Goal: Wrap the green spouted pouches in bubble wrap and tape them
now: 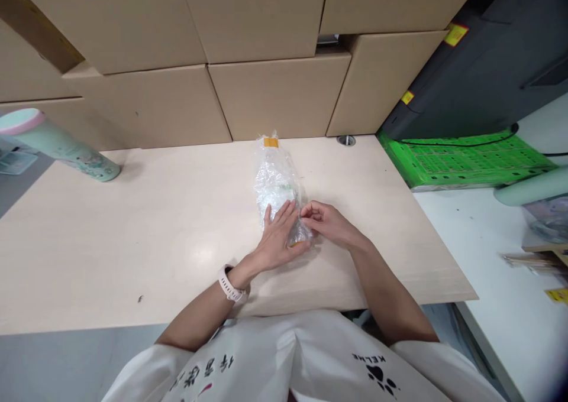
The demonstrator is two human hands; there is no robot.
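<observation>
A clear crinkled plastic bag (275, 174) with an orange tab at its far end lies on the pale wooden desk (168, 230), near the middle. My left hand (277, 236) lies flat on the bag's near end with fingers stretched out; a white watch is on that wrist. Close beside it, my right hand (323, 221) has its fingers pinched together at the bag's near right edge. What sits inside the bag is too unclear to name.
Cardboard boxes (266, 88) are stacked along the back of the desk. A mint-green bottle with a pink cap (57, 145) lies at the left. A green crate (461, 159) and a dark box stand on the white table to the right.
</observation>
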